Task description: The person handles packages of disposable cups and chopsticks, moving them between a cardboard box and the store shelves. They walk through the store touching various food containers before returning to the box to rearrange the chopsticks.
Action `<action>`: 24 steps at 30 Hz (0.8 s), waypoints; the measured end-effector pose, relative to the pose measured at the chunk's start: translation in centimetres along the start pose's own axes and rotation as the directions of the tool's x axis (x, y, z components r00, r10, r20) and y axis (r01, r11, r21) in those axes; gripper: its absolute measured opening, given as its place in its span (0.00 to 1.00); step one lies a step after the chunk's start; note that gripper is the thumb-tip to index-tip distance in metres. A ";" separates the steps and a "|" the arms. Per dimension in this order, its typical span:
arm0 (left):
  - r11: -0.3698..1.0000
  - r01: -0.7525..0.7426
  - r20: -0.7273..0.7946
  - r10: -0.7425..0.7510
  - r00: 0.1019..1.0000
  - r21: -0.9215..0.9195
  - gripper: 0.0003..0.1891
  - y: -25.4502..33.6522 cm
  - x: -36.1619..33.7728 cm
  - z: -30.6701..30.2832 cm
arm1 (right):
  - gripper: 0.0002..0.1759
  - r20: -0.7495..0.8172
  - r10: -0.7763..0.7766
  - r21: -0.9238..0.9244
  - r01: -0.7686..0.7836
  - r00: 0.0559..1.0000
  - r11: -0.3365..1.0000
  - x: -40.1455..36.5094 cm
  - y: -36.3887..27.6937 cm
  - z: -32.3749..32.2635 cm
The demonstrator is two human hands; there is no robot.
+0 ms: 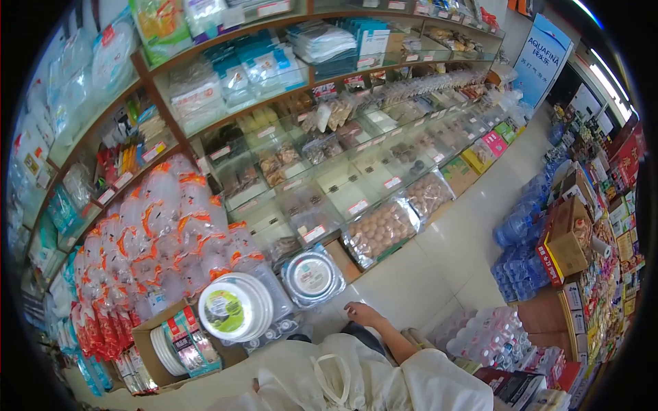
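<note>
My right hand (363, 314) hangs in front of my body over the tiled floor. Its fingers are loosely bent and a little apart, and nothing shows in them. Nearest to it is a pack of round foil trays (310, 275) in clear wrap, to its upper left. Beside that stands a stack of white plates (233, 308) with a green label. Below the stack, a cardboard box (152, 335) holds wrapped white plates or bowls (181, 342). My left hand cannot be made out; the pale shirt (370, 373) fills the bottom of the view.
Glass-fronted bins (349, 181) of dried goods line the shelving ahead. Bags of eggs or round nuts (380, 231) sit at its lower edge. Orange-marked plastic packs (157, 226) pile up at left. Bottled water (483, 335) and blue-wrapped bottles (517, 267) stand at right, along the tiled aisle (445, 253).
</note>
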State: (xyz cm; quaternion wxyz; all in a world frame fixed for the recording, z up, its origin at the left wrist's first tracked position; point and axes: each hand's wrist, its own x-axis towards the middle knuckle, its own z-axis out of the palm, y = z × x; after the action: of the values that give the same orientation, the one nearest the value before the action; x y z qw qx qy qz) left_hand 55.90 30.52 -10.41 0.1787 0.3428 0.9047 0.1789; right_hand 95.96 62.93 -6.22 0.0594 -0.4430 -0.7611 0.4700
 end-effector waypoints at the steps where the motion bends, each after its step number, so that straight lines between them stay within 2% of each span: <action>1: 0.999 0.000 0.119 0.005 0.993 -0.041 0.15 2.3 -0.2 2.9 | 0.13 -0.044 -0.001 0.012 0.001 0.999 1.000 -0.4 1.2 -2.0; 3: 0.994 -0.013 0.342 0.049 0.939 -0.107 0.15 6.6 -0.1 8.0 | 0.13 -0.129 0.009 0.043 -0.004 0.992 0.999 -2.1 4.1 -5.7; 4: 0.990 -0.023 0.426 0.079 0.901 -0.136 0.15 8.5 0.1 10.2 | 0.13 -0.161 0.054 0.003 -0.054 0.986 0.999 -3.0 6.1 -7.3; 6: 0.982 -0.062 0.539 0.151 0.829 -0.179 0.16 12.0 0.6 13.5 | 0.13 -0.214 0.150 -0.070 -0.168 0.965 0.983 -5.6 9.6 -9.7; 9: 0.964 -0.133 0.632 0.251 0.733 -0.229 0.16 15.9 2.0 17.4 | 0.13 -0.362 0.273 0.039 -0.278 0.892 0.960 -10.3 13.0 -12.6; 12: 0.924 -0.242 0.647 0.381 0.661 -0.297 0.16 19.2 3.5 19.7 | 0.15 -0.485 0.415 0.207 -0.360 0.770 0.910 -15.2 15.8 -12.8; 14: 0.877 -0.318 0.627 0.480 0.614 -0.361 0.16 22.8 4.0 19.9 | 0.15 -0.494 0.497 0.320 -0.382 0.713 0.867 -18.5 17.4 -11.7; 16: 0.818 -0.378 0.588 0.575 0.569 -0.434 0.15 29.2 3.8 18.2 | 0.16 -0.472 0.619 0.426 -0.453 0.628 0.783 -21.6 16.4 -10.9; 18: 0.844 -0.383 0.590 0.537 0.603 -0.377 0.15 34.5 4.0 18.3 | 0.18 -0.373 0.725 0.410 -0.598 0.579 0.689 -23.0 14.1 -10.6; 20: 0.847 -0.366 0.586 0.531 0.613 -0.385 0.15 37.8 3.9 19.4 | 0.20 -0.309 0.764 0.472 -0.607 0.566 0.640 -23.5 12.0 -11.2; 22: 0.831 -0.333 0.571 0.550 0.609 -0.446 0.15 39.8 4.0 20.4 | 0.18 -0.283 0.741 0.521 -0.551 0.609 0.652 -23.0 18.0 -8.4; 23: 0.843 -0.304 0.616 0.534 0.579 -0.445 0.15 41.0 3.9 20.3 | 0.17 -0.266 0.722 0.540 -0.522 0.639 0.661 -22.4 20.7 -7.8; 24: 0.850 -0.331 0.624 0.526 0.577 -0.410 0.16 41.3 3.6 20.6 | 0.17 -0.273 0.700 0.527 -0.506 0.660 0.683 -21.7 21.1 -9.0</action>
State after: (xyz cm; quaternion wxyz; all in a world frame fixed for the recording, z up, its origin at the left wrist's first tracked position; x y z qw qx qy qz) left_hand 85.54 66.09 -10.69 0.5090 0.5694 0.6198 0.1803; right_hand 126.63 56.51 -10.38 0.1628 -0.7490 -0.4131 0.4917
